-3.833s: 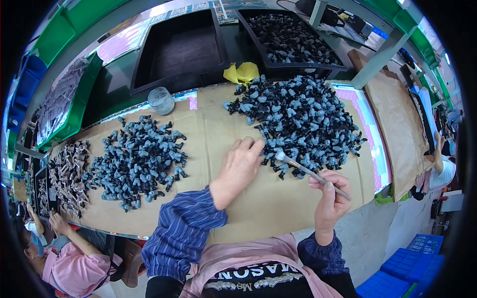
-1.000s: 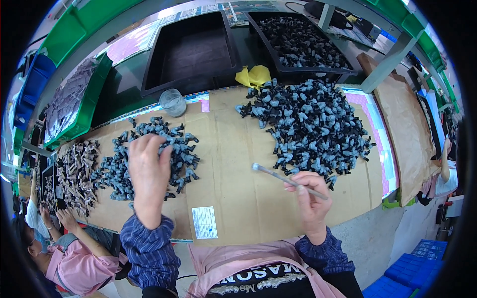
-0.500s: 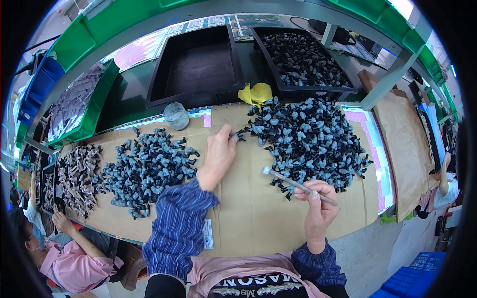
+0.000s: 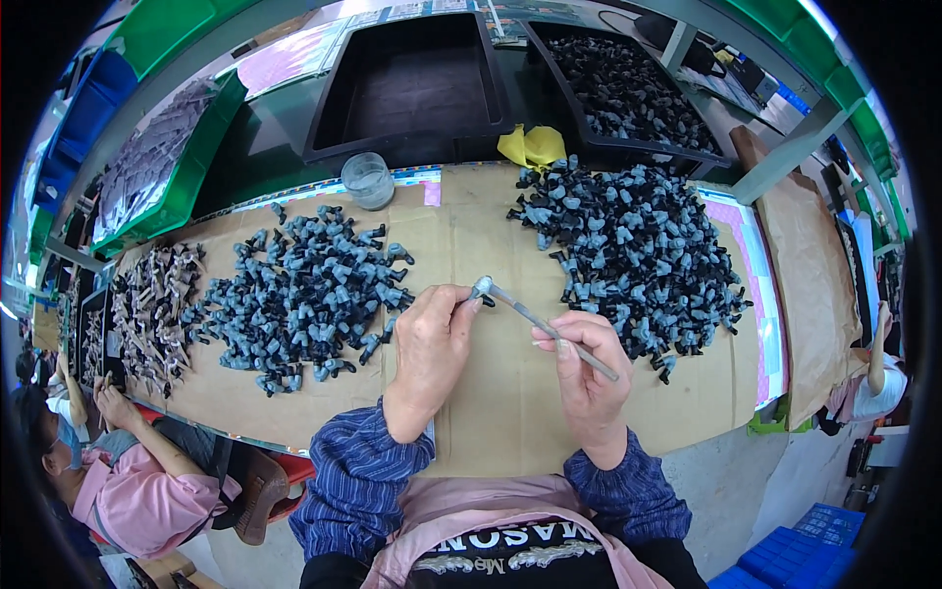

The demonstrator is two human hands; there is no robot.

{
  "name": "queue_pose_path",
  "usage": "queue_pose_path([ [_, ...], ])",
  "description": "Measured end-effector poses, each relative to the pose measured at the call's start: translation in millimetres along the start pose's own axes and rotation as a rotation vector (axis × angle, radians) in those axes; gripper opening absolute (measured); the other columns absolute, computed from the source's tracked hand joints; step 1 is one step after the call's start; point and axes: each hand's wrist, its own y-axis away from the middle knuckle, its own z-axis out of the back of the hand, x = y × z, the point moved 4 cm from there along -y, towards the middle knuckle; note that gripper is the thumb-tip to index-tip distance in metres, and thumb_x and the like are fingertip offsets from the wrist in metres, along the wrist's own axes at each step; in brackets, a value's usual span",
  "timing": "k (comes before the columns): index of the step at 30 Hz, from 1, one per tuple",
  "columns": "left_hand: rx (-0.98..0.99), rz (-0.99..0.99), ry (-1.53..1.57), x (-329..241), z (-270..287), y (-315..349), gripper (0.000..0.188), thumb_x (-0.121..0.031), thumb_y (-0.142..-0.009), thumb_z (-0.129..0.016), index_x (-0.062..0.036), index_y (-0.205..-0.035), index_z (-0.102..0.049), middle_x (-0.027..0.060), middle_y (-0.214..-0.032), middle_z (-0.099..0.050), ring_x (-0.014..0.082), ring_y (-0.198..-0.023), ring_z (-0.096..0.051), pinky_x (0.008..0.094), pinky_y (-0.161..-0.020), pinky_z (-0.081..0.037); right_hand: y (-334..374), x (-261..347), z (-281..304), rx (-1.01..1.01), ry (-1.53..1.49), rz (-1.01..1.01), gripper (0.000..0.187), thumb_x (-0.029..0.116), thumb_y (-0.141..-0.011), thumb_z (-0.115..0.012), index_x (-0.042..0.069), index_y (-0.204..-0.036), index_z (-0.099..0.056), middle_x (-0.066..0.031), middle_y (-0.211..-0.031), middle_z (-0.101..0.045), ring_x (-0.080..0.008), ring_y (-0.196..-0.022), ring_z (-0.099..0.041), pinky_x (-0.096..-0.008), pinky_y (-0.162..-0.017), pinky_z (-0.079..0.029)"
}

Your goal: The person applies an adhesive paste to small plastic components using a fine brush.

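Note:
Between the thumb and fingers of my left hand is a small grey-and-black figure part, mostly hidden by the fingertips. My right hand grips a slim grey brush like a pen. Its pale rounded tip meets the part at my left fingertips. To the right lies a large pile of grey-and-black figure parts, which look like little legs and torsos. A second pile of similar parts is spread left of my left hand. Both piles rest on a brown cardboard sheet.
Beyond the cardboard stand a clear jar, a yellow cloth, a bare black tray and a black tray of dark parts. Brownish parts lie farther left, near a seated co-worker. A metal post rises at right.
My left hand has drawn back toward me from the right pile's edge, bringing a figure part. My right hand has shifted left, and the brush tip now reaches that part. The view has tilted slightly.

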Motion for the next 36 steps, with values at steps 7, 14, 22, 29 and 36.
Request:
queue_pose_path([
  [7,-0.08,0.14,0.194,9.4,6.3,4.2,0.01,-0.002,-0.094,-0.075,0.0048,-0.1,-0.072,0.0083,-0.083,-0.074,0.0107,-0.07,-0.07,0.0253,-0.065,-0.057,13.3,10.2,-4.8,-0.013,-0.085,-0.044,0.009,-0.007,-0.097,-0.063,-0.002,-0.105,-0.061,-0.014,-0.096,-0.076,-0.0281,-0.097,-0.071,-0.0365,-0.084,-0.059],
  [14,-0.079,0.413,0.529,28.5,7.6,8.1,0.012,-0.005,-0.096,-0.074,0.006,-0.099,-0.071,0.0081,-0.083,-0.076,0.0098,-0.072,-0.071,0.0268,-0.065,-0.058,20.4,7.6,-6.8,0.042,0.001,0.041,0.008,-0.004,-0.098,-0.064,-0.002,-0.105,-0.061,-0.0138,-0.097,-0.076,-0.0277,-0.097,-0.071,-0.0362,-0.083,-0.059],
  [22,-0.079,-0.23,-0.023,5.8,26.3,10.7,0.017,0.008,-0.084,-0.075,0.0026,-0.099,-0.069,0.0149,-0.096,-0.072,0.027,-0.084,-0.072,0.0331,-0.071,-0.058,12.4,8.7,9.9,-0.082,-0.234,-0.065,0.008,-0.001,-0.104,-0.058,-0.007,-0.11,-0.057,-0.0192,-0.105,-0.07,-0.0248,-0.102,-0.071,-0.0335,-0.085,-0.064],
  [29,0.002,-0.515,-0.101,-8.1,26.0,24.6,0.029,0.01,-0.071,-0.07,0.0042,-0.099,-0.068,0.0162,-0.104,-0.069,0.0338,-0.096,-0.069,0.0399,-0.081,-0.059,-2.7,14.6,0.5,-0.007,-0.307,-0.146,0.012,0.004,-0.108,-0.053,-0.007,-0.111,-0.055,-0.0206,-0.114,-0.061,-0.0257,-0.094,-0.075,-0.0339,-0.084,-0.066],
  [36,-0.024,-0.545,-0.117,-2.2,31.6,26.9,0.033,0.007,-0.069,-0.071,0.0057,-0.102,-0.068,0.0172,-0.106,-0.068,0.0339,-0.097,-0.068,0.0399,-0.083,-0.059,-6.8,24.2,-4.4,0.061,-0.22,-0.137,0.01,0.001,-0.107,-0.052,-0.007,-0.111,-0.056,-0.0193,-0.115,-0.062,-0.0242,-0.092,-0.075,-0.032,-0.082,-0.065],
])
